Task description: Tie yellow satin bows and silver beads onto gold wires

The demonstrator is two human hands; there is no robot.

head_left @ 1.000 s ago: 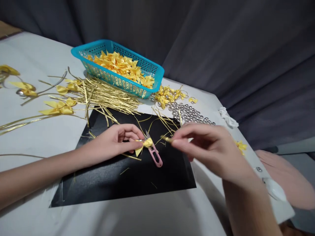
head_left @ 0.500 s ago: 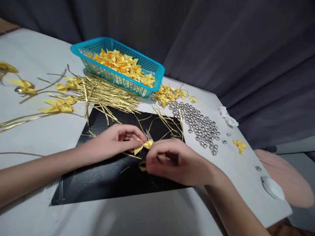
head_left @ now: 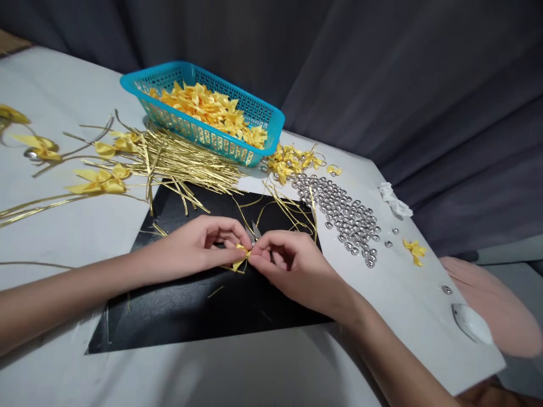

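Note:
Over the black mat, my left hand pinches a small yellow ribbon bow between thumb and fingers. My right hand meets it at the bow's right end, thumb and forefinger pressed together on the bow. Fingertips cover part of the bow. The pointed metal tip of a tool shows just behind the fingers. Gold ties lie in a heap beyond my left hand, with a few thin ones on the mat's far right part.
A blue basket of yellow bows stands at the back of the white table. Silver beads spread to the right, near a white device. Loose yellow bows with gold ties lie at left. A dark curtain hangs behind.
My right hand has moved slightly left and closed in on the bow, and its fingertips now meet those of my left hand. The gold loop below the right fingers is no longer visible.

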